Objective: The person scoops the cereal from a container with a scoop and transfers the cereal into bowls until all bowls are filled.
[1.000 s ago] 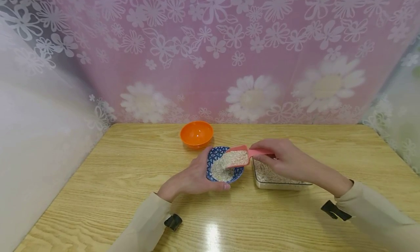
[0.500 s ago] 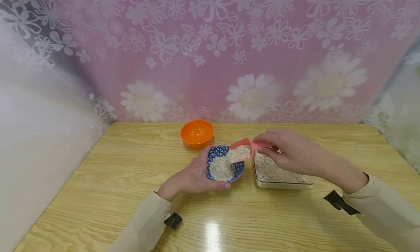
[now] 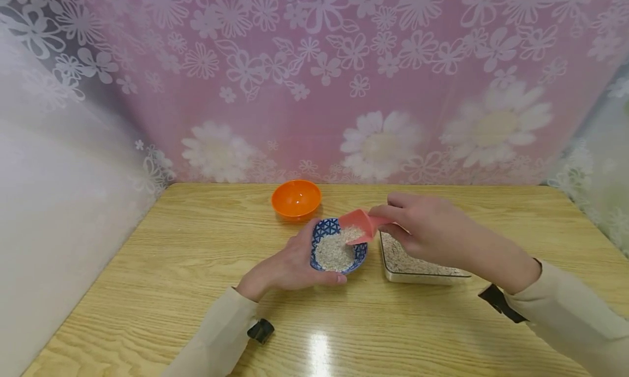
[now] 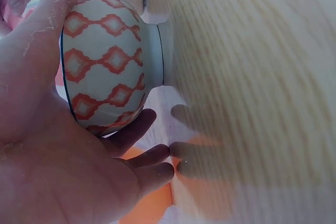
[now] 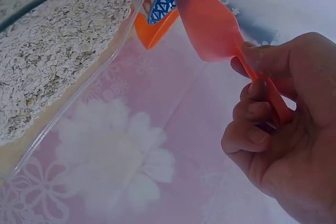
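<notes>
My left hand point(image 3: 294, 263) holds a small patterned bowl point(image 3: 321, 231), thumb at the near rim and fingers around the far left side. Inside, the bowl is blue and white; the left wrist view shows its white outer wall point(image 4: 102, 61) with red motifs, its foot at the wooden table. A heap of oat flakes point(image 3: 333, 254) lies in it. Over the right rim, a pink scoop point(image 3: 357, 223) tilts down to the left with some flakes left near its lip. My right hand point(image 3: 437, 227) grips the scoop's handle point(image 5: 262, 85) between thumb and curled fingers.
A clear rectangular container point(image 3: 427, 279) of oat flakes stands right of the bowl, partly under my right hand. Behind the bowl sits an orange bowl point(image 3: 296, 199). A flowered pink curtain point(image 3: 304, 120) closes off the table's far edge.
The scoop has tipped further, and most of its flakes have slid into the patterned bowl, where the heap has grown. My left hand and the bowl have stayed in place.
</notes>
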`<state>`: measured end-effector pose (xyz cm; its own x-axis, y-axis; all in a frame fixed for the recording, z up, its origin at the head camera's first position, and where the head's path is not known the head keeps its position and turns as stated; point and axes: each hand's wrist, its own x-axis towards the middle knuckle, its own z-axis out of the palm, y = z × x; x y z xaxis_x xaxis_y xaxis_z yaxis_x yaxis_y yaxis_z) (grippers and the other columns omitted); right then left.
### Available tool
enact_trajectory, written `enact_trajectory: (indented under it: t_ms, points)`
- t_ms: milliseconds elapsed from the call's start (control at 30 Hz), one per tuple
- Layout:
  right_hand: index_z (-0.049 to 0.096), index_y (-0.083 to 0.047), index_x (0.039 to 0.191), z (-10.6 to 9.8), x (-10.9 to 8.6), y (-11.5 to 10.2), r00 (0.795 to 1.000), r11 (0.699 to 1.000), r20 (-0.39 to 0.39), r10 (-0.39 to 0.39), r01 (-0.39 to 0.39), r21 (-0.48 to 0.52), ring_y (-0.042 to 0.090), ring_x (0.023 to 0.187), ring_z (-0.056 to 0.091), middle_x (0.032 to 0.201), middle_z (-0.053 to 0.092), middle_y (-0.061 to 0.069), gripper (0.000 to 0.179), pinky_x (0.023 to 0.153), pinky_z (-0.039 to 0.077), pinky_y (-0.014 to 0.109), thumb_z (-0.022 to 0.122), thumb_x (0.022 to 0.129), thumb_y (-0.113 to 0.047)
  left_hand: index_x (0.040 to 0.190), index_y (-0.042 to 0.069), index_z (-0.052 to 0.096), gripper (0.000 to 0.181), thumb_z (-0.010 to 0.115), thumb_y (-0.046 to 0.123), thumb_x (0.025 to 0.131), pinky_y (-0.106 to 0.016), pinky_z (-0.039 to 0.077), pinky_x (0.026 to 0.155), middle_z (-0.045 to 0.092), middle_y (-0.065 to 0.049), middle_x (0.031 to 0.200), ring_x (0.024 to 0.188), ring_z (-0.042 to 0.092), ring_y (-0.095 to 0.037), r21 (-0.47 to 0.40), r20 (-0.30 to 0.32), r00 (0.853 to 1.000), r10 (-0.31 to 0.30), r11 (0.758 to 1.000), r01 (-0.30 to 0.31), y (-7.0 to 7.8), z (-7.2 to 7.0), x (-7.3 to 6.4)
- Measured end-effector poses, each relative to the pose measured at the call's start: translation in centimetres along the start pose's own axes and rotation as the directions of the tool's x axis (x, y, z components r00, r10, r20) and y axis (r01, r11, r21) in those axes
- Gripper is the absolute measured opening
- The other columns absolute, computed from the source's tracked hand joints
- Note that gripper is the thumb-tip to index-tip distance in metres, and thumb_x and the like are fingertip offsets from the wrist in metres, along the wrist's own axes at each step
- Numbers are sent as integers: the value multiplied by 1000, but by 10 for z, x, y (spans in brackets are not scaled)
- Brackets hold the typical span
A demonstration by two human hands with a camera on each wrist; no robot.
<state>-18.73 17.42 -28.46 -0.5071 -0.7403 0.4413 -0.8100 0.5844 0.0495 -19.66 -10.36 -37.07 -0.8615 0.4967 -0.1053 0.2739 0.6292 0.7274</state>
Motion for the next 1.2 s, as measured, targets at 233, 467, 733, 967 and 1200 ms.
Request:
enact_trajectory:
  t_ms: [233, 467, 733, 967, 1200]
  points:
    - [71, -16, 112, 1, -1, -5, 986, 981, -74, -151, 140, -134, 4, 59, 26, 73, 40, -4, 40, 48, 19, 14, 84, 77, -1, 162, 19, 12, 117, 84, 55, 77, -51, 38, 118, 37, -3, 156, 139, 41, -27, 4, 9, 1000, -19, 1000, 19, 0, 0, 0]
    - [70, -15, 112, 6, -7, -3, 987, 980, -67, -143, 132, -148, 6, 61, 30, 73, 41, -4, 44, 48, 21, 15, 85, 74, 2, 162, 19, 12, 116, 84, 53, 78, -51, 38, 118, 37, -2, 156, 139, 41, -26, -3, 10, 1000, -10, 1000, 10, 1, 0, -1]
    - [72, -14, 113, 20, -22, 9, 993, 999, -115, -7, 11, 31, -2, 60, 31, 78, 49, -9, 34, 51, 29, 15, 82, 81, -5, 160, 20, 17, 112, 86, 49, 77, -49, 40, 116, 41, 0, 152, 135, 44, -24, -28, -1, 1000, 16, 999, -16, 1, 0, -2]
    - [70, -13, 119, 23, -37, 15, 976, 945, -16, 217, -206, 254, -1, 69, 46, 100, 71, -5, 29, 59, 43, 21, 73, 92, -4, 162, 19, 13, 116, 85, 50, 77, -51, 40, 117, 40, -2, 155, 137, 44, -26, -20, 5, 1000, 7, 1000, -7, 1, 0, -1]
    - [70, -17, 118, 18, -59, 23, 923, 846, 38, 382, -366, 388, 0, 64, 50, 97, 73, -2, 24, 57, 43, 23, 72, 95, -9, 165, 21, 6, 124, 85, 53, 76, -55, 35, 121, 31, -6, 164, 146, 37, -31, 7, 5, 999, -35, 999, 34, 1, -4, -3]
